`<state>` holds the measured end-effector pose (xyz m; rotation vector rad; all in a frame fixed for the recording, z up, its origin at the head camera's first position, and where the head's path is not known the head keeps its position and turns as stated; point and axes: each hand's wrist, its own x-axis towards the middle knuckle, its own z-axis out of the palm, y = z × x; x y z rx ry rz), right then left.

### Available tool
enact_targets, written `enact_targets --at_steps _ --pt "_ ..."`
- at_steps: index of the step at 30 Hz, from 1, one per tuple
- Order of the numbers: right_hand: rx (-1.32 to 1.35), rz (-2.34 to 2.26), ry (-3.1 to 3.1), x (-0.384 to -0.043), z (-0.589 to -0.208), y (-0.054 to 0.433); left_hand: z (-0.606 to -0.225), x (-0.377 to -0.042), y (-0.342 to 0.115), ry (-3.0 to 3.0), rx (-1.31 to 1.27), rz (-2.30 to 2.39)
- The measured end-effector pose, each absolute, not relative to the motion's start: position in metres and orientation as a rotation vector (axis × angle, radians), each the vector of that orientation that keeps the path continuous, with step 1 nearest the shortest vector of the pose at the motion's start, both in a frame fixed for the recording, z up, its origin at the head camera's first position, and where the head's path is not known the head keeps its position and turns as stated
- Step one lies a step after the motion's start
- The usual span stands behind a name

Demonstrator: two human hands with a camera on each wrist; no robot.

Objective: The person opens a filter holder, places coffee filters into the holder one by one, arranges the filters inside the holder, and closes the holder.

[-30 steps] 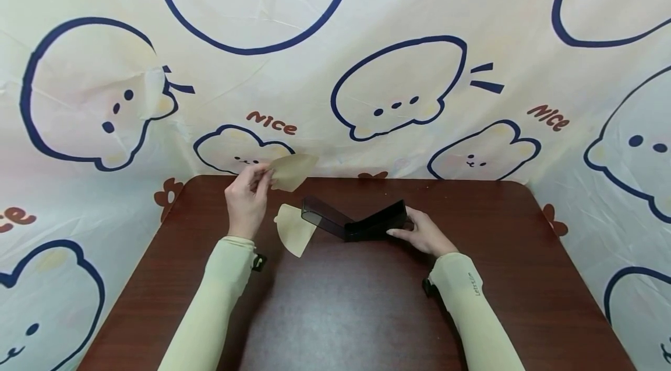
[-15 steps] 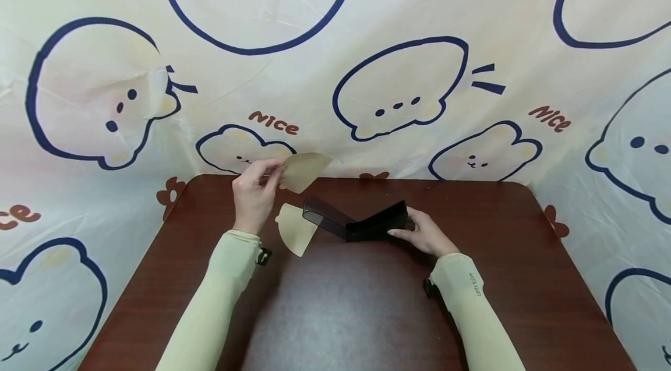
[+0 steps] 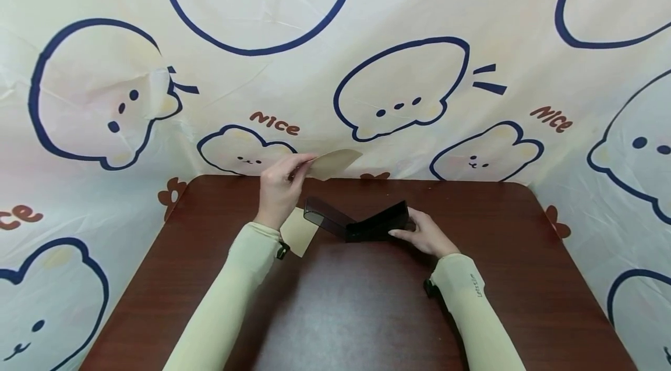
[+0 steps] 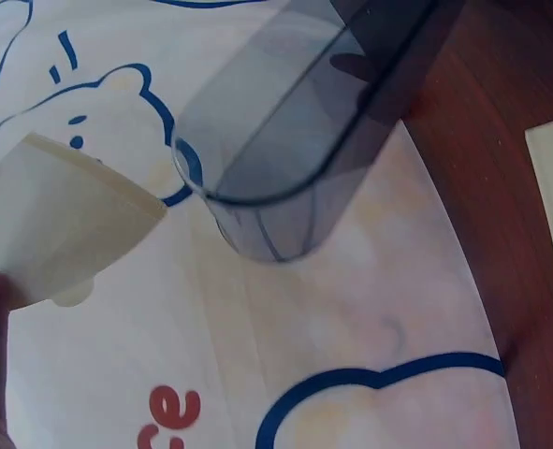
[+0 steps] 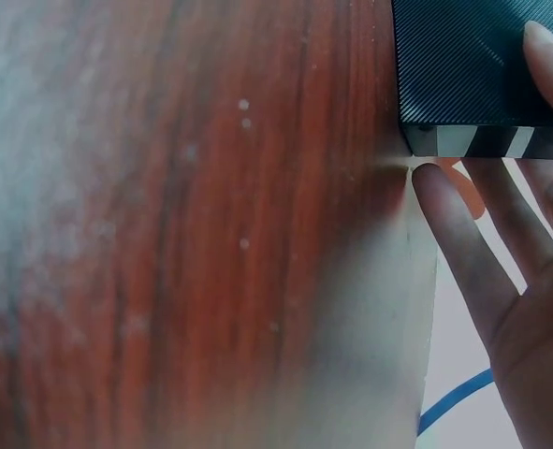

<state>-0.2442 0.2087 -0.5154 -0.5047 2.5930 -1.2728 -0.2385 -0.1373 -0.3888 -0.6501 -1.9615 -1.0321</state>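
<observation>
My left hand (image 3: 279,191) pinches a tan paper coffee filter (image 3: 336,163) by its edge, above the table's far edge. In the left wrist view this fan-shaped filter (image 4: 61,220) shows a small rounded tab. Just below and to its right stands a black box (image 3: 381,223) with its smoky see-through lid (image 3: 329,218) swung out to the left. My right hand (image 3: 426,233) grips the box's right end, the thumb on the ribbed black side (image 5: 472,65) in the right wrist view. A second coffee filter (image 3: 300,233) lies on the table, partly hidden by my left wrist and the lid.
The dark brown wooden table (image 3: 356,313) ends at a cloth backdrop (image 3: 293,91) printed with cartoon bears. The backdrop hangs close behind the far edge and along both sides.
My left hand has carried the coffee filter to the right, toward the box, and its wrist now covers part of the filter on the table. The right hand and box stay put.
</observation>
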Motion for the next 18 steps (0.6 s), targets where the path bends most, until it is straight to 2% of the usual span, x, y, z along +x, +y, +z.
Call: enact_targets --at_steps 18 --pt "-0.482 -1.267 2.597 -0.243 -0.515 0.209 -0.392 -0.235 -0.103 -2.047 -0.842 -1.180"
